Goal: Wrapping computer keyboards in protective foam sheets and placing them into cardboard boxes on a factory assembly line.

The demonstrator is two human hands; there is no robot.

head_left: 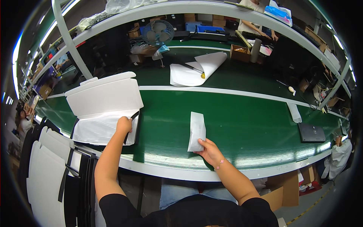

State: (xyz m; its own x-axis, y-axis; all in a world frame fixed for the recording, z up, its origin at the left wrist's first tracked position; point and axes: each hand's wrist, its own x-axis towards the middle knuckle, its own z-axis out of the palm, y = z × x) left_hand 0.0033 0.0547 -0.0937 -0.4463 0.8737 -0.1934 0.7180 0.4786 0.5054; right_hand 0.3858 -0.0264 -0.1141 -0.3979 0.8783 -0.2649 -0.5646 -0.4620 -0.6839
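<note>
On the left of the green work surface lies an open flat cardboard box [106,94], white inside with a black outside, its lid raised at the back. A white padded sheet [94,126] lies inside it. My left hand [123,125] is closed on a black flap [135,115] at the box's right side; the fingertips are partly hidden. In front of me my right hand [210,152] grips the lower end of a slim white wrapped packet [197,130], thumb on top. The packet's contents are hidden.
A closed dark laptop [312,133] and another white packet [294,112] lie at the right. Loose white sheets with a yellow-ended tool [203,75] are beyond the metal rail. Flat boxes [47,170] stand stacked at lower left. Other people work at the far side and right.
</note>
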